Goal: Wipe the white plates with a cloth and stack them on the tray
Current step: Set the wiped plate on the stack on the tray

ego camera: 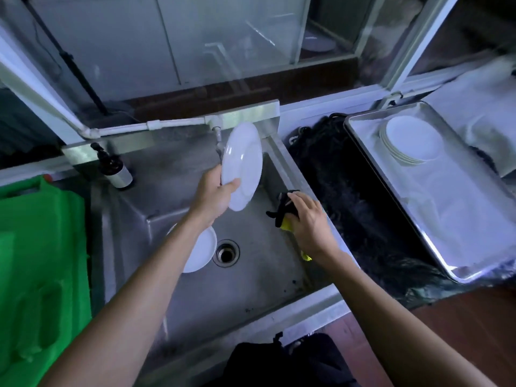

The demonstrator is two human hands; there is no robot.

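Left hand (215, 195) grips white plate (242, 166) by its lower edge, tilted upright over the sink (251, 289). Right hand (310, 222) fingers curl around black-yellow cloth (282, 212) beside it. Stacked plates (411, 141) sit on the tray (474, 247), right.

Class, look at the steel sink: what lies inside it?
Inside the sink lie a drain and a white plate beside it, partly covered by the left forearm, so whether more plates sit beneath it cannot be seen.
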